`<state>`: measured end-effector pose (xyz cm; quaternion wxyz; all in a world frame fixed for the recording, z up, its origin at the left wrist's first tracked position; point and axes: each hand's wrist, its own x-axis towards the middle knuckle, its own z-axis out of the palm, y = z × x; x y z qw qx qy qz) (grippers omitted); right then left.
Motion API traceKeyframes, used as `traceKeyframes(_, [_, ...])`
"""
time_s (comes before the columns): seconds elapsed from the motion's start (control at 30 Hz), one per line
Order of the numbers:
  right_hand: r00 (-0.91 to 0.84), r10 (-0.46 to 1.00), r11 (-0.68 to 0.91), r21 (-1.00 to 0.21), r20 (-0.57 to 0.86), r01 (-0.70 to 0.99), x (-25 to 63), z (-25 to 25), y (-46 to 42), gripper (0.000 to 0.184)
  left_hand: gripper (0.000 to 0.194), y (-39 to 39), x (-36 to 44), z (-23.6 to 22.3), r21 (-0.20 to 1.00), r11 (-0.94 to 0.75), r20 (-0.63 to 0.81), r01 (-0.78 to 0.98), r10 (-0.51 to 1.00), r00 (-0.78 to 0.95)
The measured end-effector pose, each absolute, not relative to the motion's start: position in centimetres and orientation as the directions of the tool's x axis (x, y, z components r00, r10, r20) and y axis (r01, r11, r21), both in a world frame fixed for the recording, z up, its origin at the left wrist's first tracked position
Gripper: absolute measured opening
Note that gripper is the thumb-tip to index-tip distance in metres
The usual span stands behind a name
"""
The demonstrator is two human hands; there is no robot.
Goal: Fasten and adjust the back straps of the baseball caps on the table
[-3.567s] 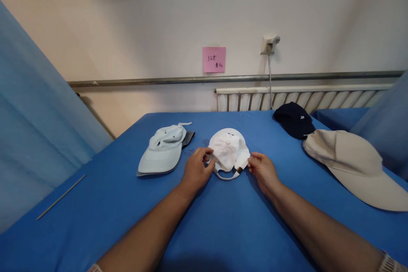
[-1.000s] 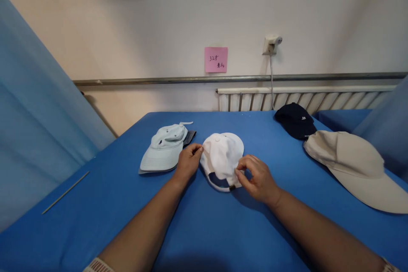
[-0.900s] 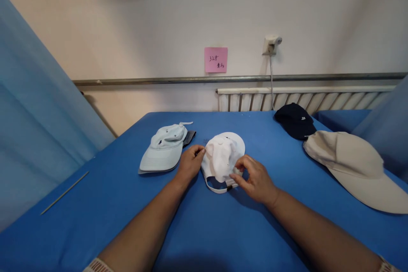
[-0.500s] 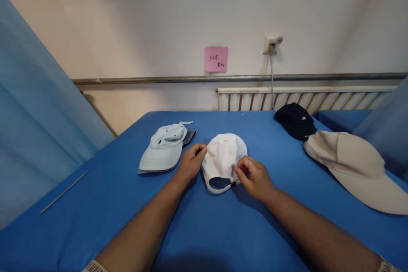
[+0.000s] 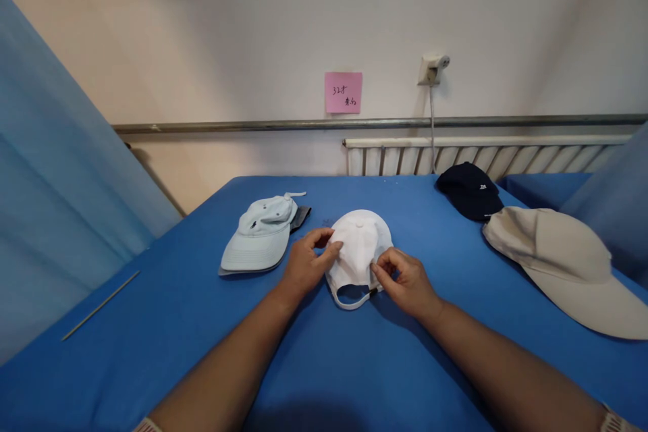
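Note:
A white baseball cap [image 5: 358,250] lies on the blue sheet at the middle, its back strap and opening towards me and its brim at the far side. My left hand [image 5: 310,263] grips the cap's left side, thumb on the crown and fingers at the far edge. With thumb and forefinger pinched together, my right hand [image 5: 405,283] holds the cap's fabric at the back right, just above the strap's dark buckle. To the left sits a pale blue cap [image 5: 260,233], with a dark grey strap or brim [image 5: 300,218] showing from under it.
On the right lie a navy cap [image 5: 468,190] and a large beige cap [image 5: 561,250], touching. A thin stick [image 5: 100,306] is at the left on the blue sheet [image 5: 324,364]. Behind are a radiator [image 5: 486,155], a rail [image 5: 273,126] and a pink note [image 5: 343,92].
The cap's crown has gone from crumpled to smoother and fuller. My left hand has shifted right, its thumb now over the crown. My right hand has closed from parted fingers onto the fabric.

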<state>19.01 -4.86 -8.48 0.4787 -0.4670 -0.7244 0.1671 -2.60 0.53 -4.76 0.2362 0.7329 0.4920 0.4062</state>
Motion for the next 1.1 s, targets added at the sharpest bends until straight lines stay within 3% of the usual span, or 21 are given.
traceKeyframes(0.17, [-0.108,0.787,0.565,-0.64,0.607,0.52,18.9,-8.3,-5.2,0.016,0.024,0.7,-2.6,-4.7,0.734,-0.413,0.377,0.54,0.908,0.181])
traceKeyframes(0.33, [-0.25,0.688,0.691,-0.511,0.681,0.511,18.5,-7.5,-6.5,0.015,0.025,0.9,-2.8,-4.5,0.78,-0.354,0.362,0.517,0.928,0.09])
traceKeyframes(0.43, [-0.267,0.661,0.727,-0.511,0.701,0.459,18.5,-7.4,-6.5,0.012,0.025,1.1,-3.0,-4.6,0.793,-0.33,0.326,0.512,0.94,0.1])
traceKeyframes(0.53, [-0.048,0.7,0.642,-0.599,0.712,0.479,19.0,-7.9,-5.5,0.004,0.026,1.4,-3.2,-4.8,0.785,-0.331,0.312,0.523,0.941,0.128])
traceKeyframes(0.63, [0.113,0.761,0.481,-0.673,0.639,0.562,19.9,-8.8,-3.9,0.018,0.026,1.7,-3.4,-5.0,0.77,-0.353,0.314,0.532,0.935,0.166])
traceKeyframes(0.7, [0.1,0.813,0.412,-0.688,0.574,0.597,20.4,-9.5,-3.0,0.022,0.025,1.8,-3.4,-5.1,0.76,-0.369,0.324,0.535,0.929,0.179])
traceKeyframes(0.87, [0.015,0.87,0.385,-0.698,0.493,0.604,20.4,-10.4,-2.3,0.008,0.022,1.9,-3.4,-5.2,0.748,-0.396,0.345,0.533,0.918,0.197])
traceKeyframes(1.1, [-0.049,0.79,0.466,-0.547,0.611,0.695,20.0,-8.9,-3.4,0.006,0.021,2.5,-3.8,-5.4,0.73,-0.425,0.422,0.535,0.896,0.137])
